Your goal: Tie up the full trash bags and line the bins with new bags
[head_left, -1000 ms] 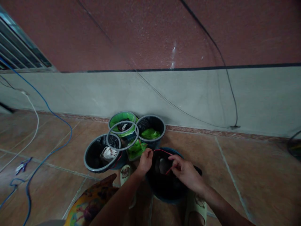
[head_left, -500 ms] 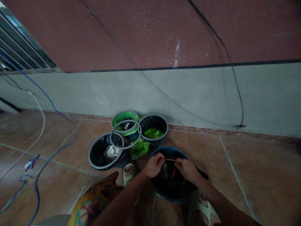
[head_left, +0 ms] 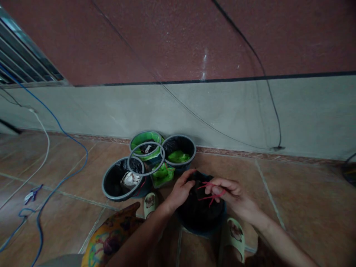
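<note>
A black plastic bag [head_left: 200,205] fills the mouth of a dark blue bucket [head_left: 200,227] between my feet, its top bunched together. My left hand [head_left: 180,191] grips the side of that bunched top. My right hand [head_left: 225,192] pinches a thin red cord [head_left: 211,193], whose loose strands cross the bag's top next to my fingers. Whether the cord is tied cannot be told.
Several plastic buckets with black or green liners stand against the wall, and a grey ring [head_left: 143,158] leans on them. Green bag [head_left: 162,175] lies among them. Blue cable [head_left: 63,174] and white cable [head_left: 46,148] run across the tiles. Patterned cloth [head_left: 111,237] lies at lower left.
The black bag's top has been gathered up and now covers the bucket mouth. My hands have moved apart, and the red cord now lies across the bunched bag.
</note>
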A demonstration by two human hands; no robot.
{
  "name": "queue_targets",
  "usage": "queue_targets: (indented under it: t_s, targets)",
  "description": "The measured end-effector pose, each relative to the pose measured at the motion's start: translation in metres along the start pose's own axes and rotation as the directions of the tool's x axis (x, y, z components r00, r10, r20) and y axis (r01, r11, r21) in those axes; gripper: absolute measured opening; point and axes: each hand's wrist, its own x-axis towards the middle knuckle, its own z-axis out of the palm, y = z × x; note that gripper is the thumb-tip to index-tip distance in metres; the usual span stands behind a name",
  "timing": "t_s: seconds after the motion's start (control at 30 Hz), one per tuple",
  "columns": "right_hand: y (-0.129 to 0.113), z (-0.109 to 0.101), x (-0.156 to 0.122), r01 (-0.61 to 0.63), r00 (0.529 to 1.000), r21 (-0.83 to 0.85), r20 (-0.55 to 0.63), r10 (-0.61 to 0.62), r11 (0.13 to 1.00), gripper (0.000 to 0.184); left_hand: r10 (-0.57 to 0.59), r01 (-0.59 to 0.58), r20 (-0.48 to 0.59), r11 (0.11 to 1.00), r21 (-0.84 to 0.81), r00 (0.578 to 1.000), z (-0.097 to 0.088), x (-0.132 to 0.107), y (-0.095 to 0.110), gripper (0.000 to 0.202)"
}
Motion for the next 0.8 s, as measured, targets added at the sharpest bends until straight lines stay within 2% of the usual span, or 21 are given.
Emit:
queue_targets:
  t_s: [0.1,0.17,0.27,0.33,0.37,0.47,0.6,0.7,0.8]
  targets:
    - [0.0,-0.002,0.003,-0.019,1.0,0.006,0.0,0.019,1.0,0.036,0.03,-0.027,0.115,0.999,-0.03,0.993,-0.001,0.0,0.019,0.06]
    - [-0.002,-0.003,0.005,-0.03,0.999,0.03,0.037,0.029,0.999,0.036,0.05,-0.036,0.263,0.998,-0.06,0.964,-0.001,0.001,0.032,0.053]
    - [-0.005,-0.003,0.006,-0.047,0.997,0.167,0.063,0.037,0.985,0.037,0.103,-0.074,0.519,0.994,-0.077,0.848,0.001,0.002,0.048,0.028]
    - [-0.007,-0.005,0.007,-0.054,0.998,0.249,0.028,0.048,0.967,0.039,0.101,-0.097,0.591,0.994,-0.038,0.8,0.0,0.004,0.053,0.02]
    - [-0.007,-0.006,0.008,-0.054,0.999,0.275,0.006,0.054,0.96,0.041,0.085,-0.101,0.59,0.995,-0.006,0.803,-0.001,0.005,0.055,0.02]
    - [-0.008,-0.014,0.008,-0.043,0.995,0.308,-0.075,0.069,0.951,0.042,0.045,-0.107,0.519,0.99,0.09,0.854,-0.008,0.008,0.054,0.026]
    - [-0.005,-0.029,0.005,-0.023,0.976,0.371,-0.194,0.102,0.929,0.041,0.08,-0.126,0.415,0.988,0.084,0.906,-0.016,0.011,0.043,0.03]
    - [0.0,-0.039,0.004,-0.037,0.96,0.379,-0.245,0.138,0.925,0.04,0.049,-0.055,0.251,0.998,0.018,0.967,-0.012,0.014,0.031,0.035]
    - [0.001,-0.039,0.005,-0.076,0.972,0.311,-0.19,0.14,0.947,0.04,-0.022,0.027,0.098,0.999,-0.045,0.995,0.0,0.021,0.022,0.038]
